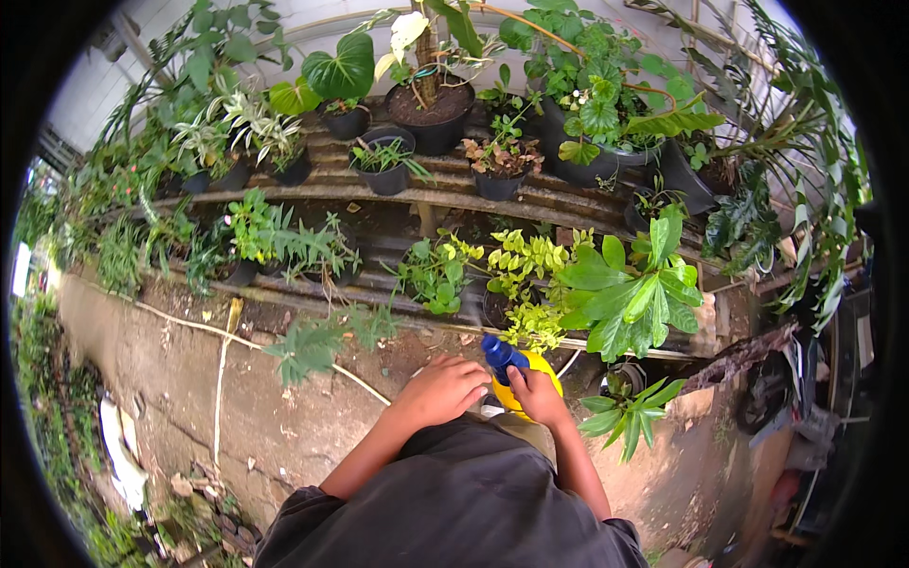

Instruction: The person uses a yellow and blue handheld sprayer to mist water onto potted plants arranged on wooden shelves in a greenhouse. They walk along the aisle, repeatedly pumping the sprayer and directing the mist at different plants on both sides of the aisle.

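A yellow spray bottle (pixel 542 364) with a blue pump top (pixel 499 354) is held close in front of my chest. My right hand (pixel 537 395) grips the bottle's body from the right side. Just left of the bottle, my left hand (pixel 443 389) curls over its near side; whether it grips it is unclear. Both hands are low, just above my dark shirt (pixel 454 502). The bottle points toward a row of leafy potted plants (pixel 530 275) on the lower shelf ahead.
Tiered wooden shelves (pixel 426 194) carry several black pots with green plants. A large black pot (pixel 434 114) with a stem stands at the top. A bare dirt path (pixel 189 379) runs left. A thin white hose (pixel 222 379) lies on it. Dark machinery (pixel 814 398) is at right.
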{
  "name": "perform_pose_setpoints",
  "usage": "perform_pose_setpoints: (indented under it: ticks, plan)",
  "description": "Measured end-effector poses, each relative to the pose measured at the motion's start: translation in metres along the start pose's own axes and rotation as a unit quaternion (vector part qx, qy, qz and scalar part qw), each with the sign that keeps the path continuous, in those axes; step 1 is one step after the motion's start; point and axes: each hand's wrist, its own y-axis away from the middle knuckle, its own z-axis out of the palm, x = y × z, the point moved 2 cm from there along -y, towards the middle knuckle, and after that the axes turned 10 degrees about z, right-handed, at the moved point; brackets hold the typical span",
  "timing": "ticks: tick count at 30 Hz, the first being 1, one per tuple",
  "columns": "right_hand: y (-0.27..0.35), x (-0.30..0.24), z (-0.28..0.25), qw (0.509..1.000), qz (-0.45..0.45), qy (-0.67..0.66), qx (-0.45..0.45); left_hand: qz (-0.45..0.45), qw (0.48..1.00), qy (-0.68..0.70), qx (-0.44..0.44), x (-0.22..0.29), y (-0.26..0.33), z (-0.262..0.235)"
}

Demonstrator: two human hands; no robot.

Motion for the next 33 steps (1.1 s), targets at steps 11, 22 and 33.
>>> perform_pose_setpoints:
  ticks: [11, 22, 33]
  plan:
    - [0.02, 0.074, -0.054, 0.998, -0.029, 0.02, -0.05, -0.13, 0.97, 0.187, 0.082, 0.063, 0.033, 0.094]
    - [0.052, 0.052, -0.003, 0.994, -0.053, -0.09, -0.044, -0.12, 0.96, 0.214, 0.137, 0.068, 0.08, 0.106]
    - [0.035, 0.039, 0.016, 0.994, -0.046, -0.064, -0.073, -0.171, 0.944, 0.19, 0.207, 0.068, 0.149, 0.094]
